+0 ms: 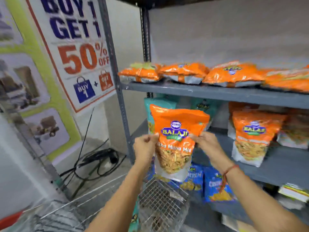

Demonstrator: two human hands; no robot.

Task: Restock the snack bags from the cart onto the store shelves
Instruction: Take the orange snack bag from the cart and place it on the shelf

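Observation:
An orange snack bag [175,131] hangs upright in front of the grey shelf unit, gripped at both side edges. My left hand [144,146] pinches its left edge and my right hand [206,144] pinches its right edge. The wire cart [160,200] sits below my arms, with a teal bag edge [134,218] showing inside it. The middle shelf [277,166] carries another upright orange bag [252,136] and teal bags [158,104] behind the held one. Several orange bags [182,72] lie flat on the upper shelf [217,93].
Blue snack bags [215,185] stand on the lower level. A grey slotted upright post [120,97] marks the shelf's left corner. Black cables [98,159] lie on the floor to the left. A "Buy 1 Get 1" poster [78,47] covers the left wall.

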